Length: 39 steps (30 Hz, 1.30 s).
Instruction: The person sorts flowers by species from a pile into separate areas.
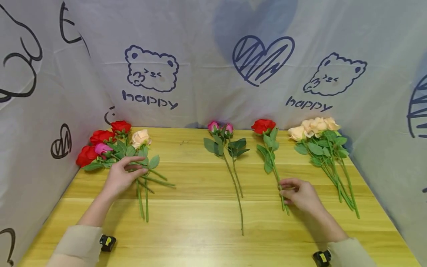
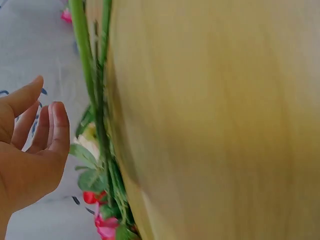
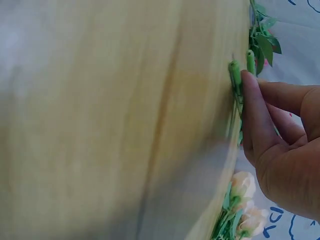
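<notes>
Over the left bunch of mixed flowers, my left hand (image 1: 122, 175) hovers with loosely bent fingers and nothing between thumb and fingertips. In the left wrist view that hand (image 2: 35, 145) is apart from the green stems (image 2: 97, 100). The bunch has red roses (image 1: 101, 137), a pink rose (image 1: 103, 148) and a cream rose (image 1: 141, 138). On the right, my right hand (image 1: 301, 194) pinches the lower stem of a red rose (image 1: 263, 126). In the right wrist view two cut stem ends (image 3: 235, 72) show at the fingertips of this hand (image 3: 285, 135).
Two pink rosebuds (image 1: 214, 127) with long stems lie mid-table. A bunch of cream roses (image 1: 313, 127) lies at the right, near the table's edge. White cloth (image 1: 207, 89) with bear and heart drawings hangs behind the wooden table (image 1: 200, 222) and along both sides.
</notes>
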Motion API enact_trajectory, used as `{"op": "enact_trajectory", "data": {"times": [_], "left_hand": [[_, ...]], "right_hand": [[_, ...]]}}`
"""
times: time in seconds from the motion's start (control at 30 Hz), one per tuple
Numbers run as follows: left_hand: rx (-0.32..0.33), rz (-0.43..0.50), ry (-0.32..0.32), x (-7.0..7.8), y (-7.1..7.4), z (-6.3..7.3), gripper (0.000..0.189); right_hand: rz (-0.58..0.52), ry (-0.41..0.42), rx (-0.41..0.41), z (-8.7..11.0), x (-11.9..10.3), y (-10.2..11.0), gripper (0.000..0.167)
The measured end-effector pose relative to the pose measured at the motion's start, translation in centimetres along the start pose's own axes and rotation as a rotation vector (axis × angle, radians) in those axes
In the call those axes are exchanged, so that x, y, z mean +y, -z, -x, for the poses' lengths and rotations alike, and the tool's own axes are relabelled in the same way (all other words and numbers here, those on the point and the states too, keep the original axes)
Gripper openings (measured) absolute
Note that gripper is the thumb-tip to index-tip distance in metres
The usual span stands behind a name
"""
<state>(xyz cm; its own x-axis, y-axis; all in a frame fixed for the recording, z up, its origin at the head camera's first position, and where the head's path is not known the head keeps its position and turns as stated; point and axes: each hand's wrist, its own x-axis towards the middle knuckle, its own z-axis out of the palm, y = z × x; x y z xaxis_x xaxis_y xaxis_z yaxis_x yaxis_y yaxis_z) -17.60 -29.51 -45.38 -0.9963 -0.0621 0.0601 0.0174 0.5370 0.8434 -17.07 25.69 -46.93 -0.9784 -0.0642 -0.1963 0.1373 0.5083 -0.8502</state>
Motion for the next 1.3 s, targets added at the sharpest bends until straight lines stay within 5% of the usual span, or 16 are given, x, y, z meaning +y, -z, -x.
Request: {"op": "enact_trajectory", "data": {"times": [0.2, 0.6, 1.07, 1.3], "left_hand": [[-0.054, -0.034, 0.095, -0.8, 0.5, -0.4, 0.052], [-0.070, -0.081, 0.127, -1.6, 1.1, -0.6, 0.047], [-0.121, -0.063, 0.160, -2.1, 1.3, -0.5, 0.055], [-0.125, 0.022, 0.226, -2.2, 1.7, -0.4, 0.062]], "right_hand": [[0.017, -0.002, 0.004, -0.2, 0.4, -0.1, 0.033], [0.086, 0.040, 0.025, -0.2, 0.5, -0.3, 0.035], [0.085, 0.034, 0.019, -0.2, 0.6, -0.1, 0.034], [0.100, 0.026, 0.025, -0.4, 0.5, -0.3, 0.033]]}}
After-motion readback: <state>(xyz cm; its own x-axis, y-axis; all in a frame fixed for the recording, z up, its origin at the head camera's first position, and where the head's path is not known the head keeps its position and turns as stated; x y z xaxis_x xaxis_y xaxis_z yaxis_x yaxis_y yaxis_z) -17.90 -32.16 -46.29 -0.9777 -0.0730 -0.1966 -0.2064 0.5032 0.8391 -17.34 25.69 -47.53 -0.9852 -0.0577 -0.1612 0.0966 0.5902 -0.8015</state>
